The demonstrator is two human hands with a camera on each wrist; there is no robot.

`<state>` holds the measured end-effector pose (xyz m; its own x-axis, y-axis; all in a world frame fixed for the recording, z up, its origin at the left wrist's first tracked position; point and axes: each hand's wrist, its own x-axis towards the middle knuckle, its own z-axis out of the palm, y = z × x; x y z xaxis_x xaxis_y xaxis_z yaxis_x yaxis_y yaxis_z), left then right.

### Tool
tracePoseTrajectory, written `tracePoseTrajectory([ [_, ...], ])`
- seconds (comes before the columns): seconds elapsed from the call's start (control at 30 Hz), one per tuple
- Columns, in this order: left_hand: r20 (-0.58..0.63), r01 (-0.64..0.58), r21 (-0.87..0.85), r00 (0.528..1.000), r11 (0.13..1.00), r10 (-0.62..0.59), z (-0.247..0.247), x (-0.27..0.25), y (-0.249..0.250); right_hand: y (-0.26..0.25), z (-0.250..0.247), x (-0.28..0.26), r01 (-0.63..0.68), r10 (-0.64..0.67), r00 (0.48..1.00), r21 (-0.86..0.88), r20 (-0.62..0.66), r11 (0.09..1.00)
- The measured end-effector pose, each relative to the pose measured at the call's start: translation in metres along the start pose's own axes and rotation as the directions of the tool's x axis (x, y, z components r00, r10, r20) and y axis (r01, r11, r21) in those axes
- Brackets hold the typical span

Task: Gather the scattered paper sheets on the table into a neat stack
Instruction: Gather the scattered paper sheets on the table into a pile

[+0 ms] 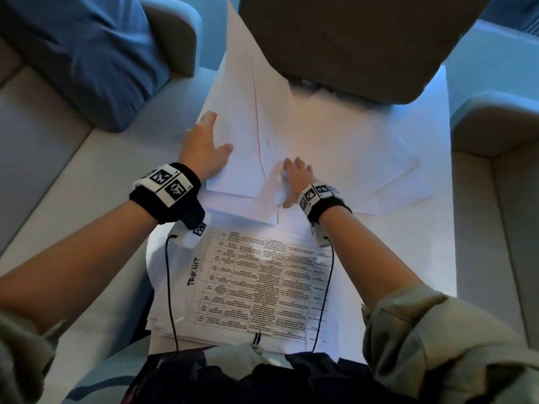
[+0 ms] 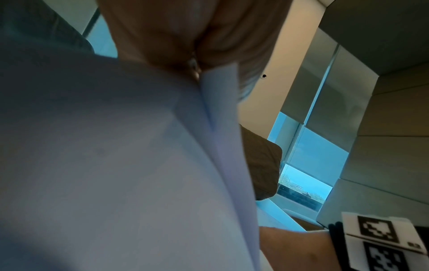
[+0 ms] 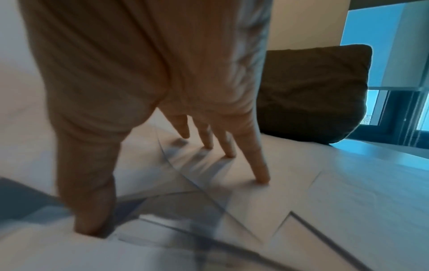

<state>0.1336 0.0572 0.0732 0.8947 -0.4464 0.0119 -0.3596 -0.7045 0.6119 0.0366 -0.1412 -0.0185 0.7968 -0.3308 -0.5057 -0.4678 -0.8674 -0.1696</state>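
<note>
Several white paper sheets (image 1: 364,158) lie overlapping across the white table (image 1: 431,258). My left hand (image 1: 207,141) grips a bunch of white sheets (image 1: 250,97) by their left edge, thumb on top, and they tilt up toward the far side. In the left wrist view these held sheets (image 2: 116,165) fill the left, pinched by the left hand (image 2: 185,36). My right hand (image 1: 293,180) presses straight fingers (image 3: 261,176) onto the flat sheets (image 3: 325,192) beside the held bunch. A printed "TASK LIST" sheet (image 1: 262,287) tops a stack near my body.
A brown cushion (image 1: 364,39) overhangs the table's far end and touches the sheets there. A blue cushion (image 1: 96,53) lies on the beige sofa seat (image 1: 58,185) to the left. Another beige seat (image 1: 495,214) borders the table's right edge. Thin black cables hang from both wrists.
</note>
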Motion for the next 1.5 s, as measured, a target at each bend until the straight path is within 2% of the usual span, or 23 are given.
tracePoseTrajectory([
  [0.3,-0.025,0.039,-0.064,0.999,0.997,-0.04,-0.014,0.002,-0.017,0.003,0.01,0.001,0.042,-0.046,0.999,-0.2,-0.018,0.979],
  [0.5,-0.029,0.107,-0.103,0.993,0.989,-0.111,-0.021,0.004,-0.024,-0.003,0.01,-0.002,0.034,-0.017,0.997,-0.246,0.071,0.969],
  [0.77,-0.058,0.161,-0.184,0.983,0.97,-0.174,-0.028,0.005,-0.041,-0.005,0.01,-0.009,0.062,-0.028,0.994,-0.344,0.105,0.937],
  [0.93,-0.099,0.188,-0.257,0.971,0.948,-0.219,-0.029,0.002,-0.055,-0.009,0.01,-0.012,0.03,0.009,0.99,-0.279,0.138,0.96],
  [1.1,-0.146,0.212,-0.231,0.957,0.95,-0.249,-0.032,0.004,-0.069,-0.016,0.024,-0.003,-0.051,0.066,0.996,-0.232,0.057,0.971],
  [1.23,-0.149,0.229,-0.275,0.949,0.934,-0.277,-0.031,0.003,-0.076,-0.019,0.025,0.001,-0.069,0.079,0.996,-0.244,0.031,0.967],
  [1.37,-0.151,0.246,-0.246,0.946,0.937,-0.288,-0.027,0.001,-0.075,-0.026,0.025,0.002,-0.128,0.136,0.99,-0.156,0.043,0.98],
  [1.5,-0.147,0.257,-0.222,0.945,0.941,-0.293,-0.025,0.001,-0.073,-0.033,0.024,0.007,-0.149,0.16,0.986,-0.175,0.051,0.973],
])
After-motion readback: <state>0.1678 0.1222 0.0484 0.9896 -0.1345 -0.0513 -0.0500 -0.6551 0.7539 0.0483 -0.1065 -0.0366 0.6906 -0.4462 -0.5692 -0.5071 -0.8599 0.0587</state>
